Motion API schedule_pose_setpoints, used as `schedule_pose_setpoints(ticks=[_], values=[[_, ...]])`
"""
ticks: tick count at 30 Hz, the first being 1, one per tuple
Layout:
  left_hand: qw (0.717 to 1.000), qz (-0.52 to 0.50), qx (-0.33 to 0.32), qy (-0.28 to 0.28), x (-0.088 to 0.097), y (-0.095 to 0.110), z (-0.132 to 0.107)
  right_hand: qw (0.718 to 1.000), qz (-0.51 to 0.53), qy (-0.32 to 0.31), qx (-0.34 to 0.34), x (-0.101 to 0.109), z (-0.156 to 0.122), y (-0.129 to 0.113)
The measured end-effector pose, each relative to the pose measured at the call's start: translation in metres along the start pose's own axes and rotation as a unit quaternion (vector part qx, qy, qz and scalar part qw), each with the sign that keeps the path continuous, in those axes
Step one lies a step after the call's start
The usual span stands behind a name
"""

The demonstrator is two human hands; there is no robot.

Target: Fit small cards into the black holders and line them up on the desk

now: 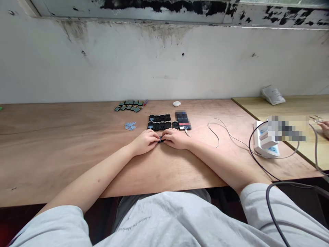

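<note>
My left hand (145,141) and my right hand (175,138) meet at the middle of the wooden table, fingers closed on a small black plastic case (160,140) between them. A bit of blue shows on the case; the fingertips hide most of it. Just beyond my hands lie two rows of similar black cases (159,121), the leftmost ones with a blue piece in them. To their left is a small heap of light blue pieces (130,126). Farther back are several dark green flat boards (129,105) in two rows.
A phone (183,120) with a white cable lies right of the black cases. A white earbud case (177,103) is near the wall. At right stand a white power strip (264,140) with cables and a plastic bag (272,95). Another person's hand (325,127) shows at the right edge.
</note>
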State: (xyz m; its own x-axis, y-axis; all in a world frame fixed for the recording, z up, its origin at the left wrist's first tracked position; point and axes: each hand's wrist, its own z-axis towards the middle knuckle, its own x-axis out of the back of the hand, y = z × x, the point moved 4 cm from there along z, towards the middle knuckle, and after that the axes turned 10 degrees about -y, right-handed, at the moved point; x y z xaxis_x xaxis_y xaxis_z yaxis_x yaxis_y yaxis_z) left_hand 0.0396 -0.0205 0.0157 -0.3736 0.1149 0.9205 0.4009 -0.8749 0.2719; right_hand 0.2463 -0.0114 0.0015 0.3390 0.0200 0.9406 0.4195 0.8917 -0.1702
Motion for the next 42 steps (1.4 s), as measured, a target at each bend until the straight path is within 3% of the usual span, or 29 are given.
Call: schedule_pose_setpoints(ticks=[7, 13, 21, 31, 42], values=[[0.997, 0.076, 0.003, -0.012, 0.002, 0.001, -0.001, 1.000, 0.005, -0.001, -0.003, 0.001, 0.001, -0.001], [0.987, 0.152, -0.013, -0.054, 0.001, 0.008, 0.000, 1.000, 0.006, -0.007, -0.003, 0.001, 0.002, -0.001], [0.990, 0.129, 0.033, -0.039, -0.003, 0.002, 0.006, 1.000, 0.004, -0.001, -0.010, 0.001, 0.003, 0.001], [0.998, 0.063, 0.028, -0.012, -0.005, -0.007, 0.004, 1.000, 0.012, 0.002, -0.007, 0.000, 0.002, 0.003], [0.994, 0.098, 0.014, -0.041, 0.000, 0.000, 0.011, 1.000, 0.013, 0.007, -0.013, 0.000, 0.002, 0.003]])
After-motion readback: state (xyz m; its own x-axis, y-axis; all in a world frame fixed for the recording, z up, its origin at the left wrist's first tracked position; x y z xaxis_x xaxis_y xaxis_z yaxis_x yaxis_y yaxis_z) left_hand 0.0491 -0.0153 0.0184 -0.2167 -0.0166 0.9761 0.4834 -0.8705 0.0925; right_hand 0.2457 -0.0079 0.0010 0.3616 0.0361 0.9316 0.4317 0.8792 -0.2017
